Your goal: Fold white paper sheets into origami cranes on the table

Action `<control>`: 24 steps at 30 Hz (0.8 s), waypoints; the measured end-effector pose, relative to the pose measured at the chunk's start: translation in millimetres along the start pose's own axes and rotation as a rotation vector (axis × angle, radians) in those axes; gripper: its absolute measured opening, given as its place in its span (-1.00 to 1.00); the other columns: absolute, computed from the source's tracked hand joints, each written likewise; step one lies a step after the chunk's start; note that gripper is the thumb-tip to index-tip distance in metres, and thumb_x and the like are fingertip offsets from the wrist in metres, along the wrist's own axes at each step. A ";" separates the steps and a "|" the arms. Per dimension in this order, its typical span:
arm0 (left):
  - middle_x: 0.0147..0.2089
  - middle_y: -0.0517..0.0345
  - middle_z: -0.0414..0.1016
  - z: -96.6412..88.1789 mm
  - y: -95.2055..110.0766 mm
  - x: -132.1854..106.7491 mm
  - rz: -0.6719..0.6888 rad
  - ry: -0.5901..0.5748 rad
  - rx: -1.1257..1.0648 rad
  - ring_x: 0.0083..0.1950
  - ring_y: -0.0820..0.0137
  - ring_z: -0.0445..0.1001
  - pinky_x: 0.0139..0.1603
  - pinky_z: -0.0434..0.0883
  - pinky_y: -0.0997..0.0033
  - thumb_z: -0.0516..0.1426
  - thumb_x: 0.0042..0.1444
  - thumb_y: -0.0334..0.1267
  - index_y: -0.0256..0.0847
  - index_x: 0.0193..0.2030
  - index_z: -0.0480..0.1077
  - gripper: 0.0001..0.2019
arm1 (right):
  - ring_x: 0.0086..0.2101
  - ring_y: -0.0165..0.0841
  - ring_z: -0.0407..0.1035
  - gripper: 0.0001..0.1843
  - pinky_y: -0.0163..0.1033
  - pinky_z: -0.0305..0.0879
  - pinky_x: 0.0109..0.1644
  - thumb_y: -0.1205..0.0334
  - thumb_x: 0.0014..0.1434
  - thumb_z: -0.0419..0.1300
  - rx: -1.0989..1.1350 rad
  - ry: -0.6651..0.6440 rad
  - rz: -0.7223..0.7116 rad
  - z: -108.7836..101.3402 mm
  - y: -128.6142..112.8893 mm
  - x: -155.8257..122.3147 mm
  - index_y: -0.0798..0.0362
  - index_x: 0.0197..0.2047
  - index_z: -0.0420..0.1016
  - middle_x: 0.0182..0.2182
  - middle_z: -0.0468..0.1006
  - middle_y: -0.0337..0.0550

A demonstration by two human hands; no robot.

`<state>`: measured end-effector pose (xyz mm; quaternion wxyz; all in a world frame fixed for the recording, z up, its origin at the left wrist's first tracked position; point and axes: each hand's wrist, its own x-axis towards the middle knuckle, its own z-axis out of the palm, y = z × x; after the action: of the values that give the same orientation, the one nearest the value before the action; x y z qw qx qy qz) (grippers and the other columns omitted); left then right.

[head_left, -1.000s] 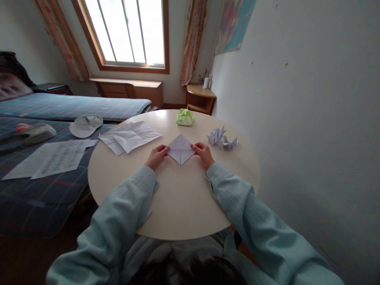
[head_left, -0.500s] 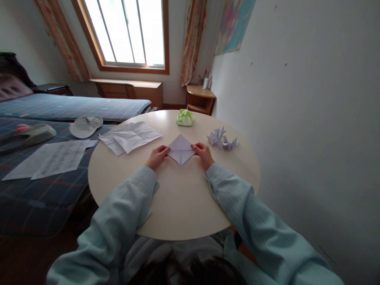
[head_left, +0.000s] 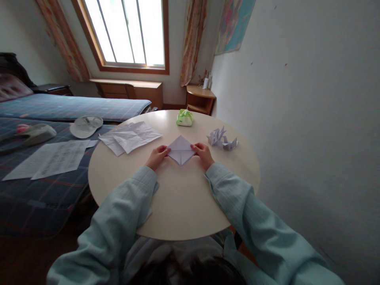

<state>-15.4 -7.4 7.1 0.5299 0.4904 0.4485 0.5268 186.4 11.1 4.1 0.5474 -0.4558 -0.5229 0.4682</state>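
A folded sheet of white paper (head_left: pixel 181 144), diamond-shaped with a crease line across its middle and a slit down its lower half, is held over the round table (head_left: pixel 184 198). My left hand (head_left: pixel 158 155) pinches its left corner between thumb and fingers. On the opposite corner, my right hand (head_left: pixel 202 154) has the same kind of pinch. Just right of that hand stand several small folded paper figures (head_left: pixel 221 138). Creased paper sheets (head_left: pixel 133 135) lie flat beyond my left hand.
A green tissue pack (head_left: pixel 185 118) stands near the table's far edge. Left of the table, a bed (head_left: pixel 44 202) carries a white cap (head_left: pixel 86 126) and printed sheets (head_left: pixel 56 158). A white wall (head_left: pixel 311 130) rises on the right.
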 end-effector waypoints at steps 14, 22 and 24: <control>-0.51 0.24 0.40 0.7 -2.1 0.1 0.011 -0.023 0.006 -0.45 0.50 0.32 -0.37 0.23 0.49 0.32 -0.45 -0.08 -0.29 -0.46 0.36 -0.59 | -0.54 -0.50 0.24 -0.64 -0.37 0.12 -0.43 0.10 -0.41 0.35 0.001 -0.275 0.101 4.7 -7.1 -12.4 0.12 -0.56 0.36 -0.61 0.38 -0.35; -0.56 0.25 0.37 0.6 -2.3 -2.3 -0.047 -0.040 0.056 -0.51 0.49 0.31 -0.45 0.22 0.48 0.31 -0.41 -0.06 -0.28 -0.52 0.32 -0.62 | -0.54 -0.48 0.24 -0.66 -0.36 0.13 -0.45 0.08 -0.34 0.33 0.039 -0.285 0.120 4.8 -3.3 -10.2 0.13 -0.54 0.35 -0.61 0.40 -0.32; -0.57 0.27 0.36 0.1 -3.6 -1.3 -0.044 -0.046 0.054 -0.51 0.50 0.31 -0.46 0.21 0.49 0.31 -0.40 -0.06 -0.28 -0.52 0.31 -0.62 | -0.54 -0.49 0.24 -0.66 -0.36 0.13 -0.45 0.08 -0.33 0.32 0.040 -0.292 0.115 4.7 -2.8 -10.2 0.13 -0.53 0.36 -0.61 0.40 -0.32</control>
<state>-15.0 -8.7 3.4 0.5381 0.5066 0.4608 0.4914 181.6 0.7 5.6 0.4467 -0.4009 -0.5606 0.5705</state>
